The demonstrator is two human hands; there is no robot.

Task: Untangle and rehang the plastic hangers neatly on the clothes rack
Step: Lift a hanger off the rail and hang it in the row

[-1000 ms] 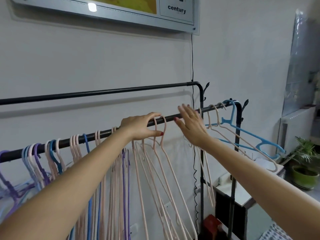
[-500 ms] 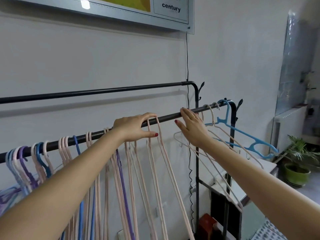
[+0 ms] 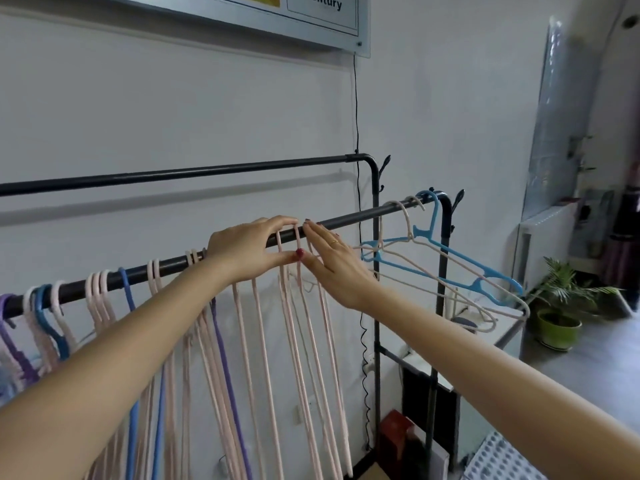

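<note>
A black front rail [image 3: 353,218] of the clothes rack carries many plastic hangers. My left hand [image 3: 247,252] grips the rail and the hooks of the pink hangers [image 3: 294,323] hanging straight down at its middle. My right hand [image 3: 334,263] has straight fingers and presses against those hooks from the right, touching my left thumb. At the rail's right end a blue hanger [image 3: 450,258] and a pink hanger [image 3: 408,230] hang tilted and crossed through each other. Purple, blue and pink hangers [image 3: 45,306] bunch at the left end.
A bare black back rail [image 3: 207,171] runs higher, near the wall. A black cable [image 3: 356,98] drops down the wall from a framed board [image 3: 329,19]. A potted plant [image 3: 557,327] stands at the right, and a red box [image 3: 394,431] sits by the rack's foot.
My right hand has slid left along the rail, away from the crossed blue and pink pair, until it meets my left hand at the pink hooks. My left hand stays put.
</note>
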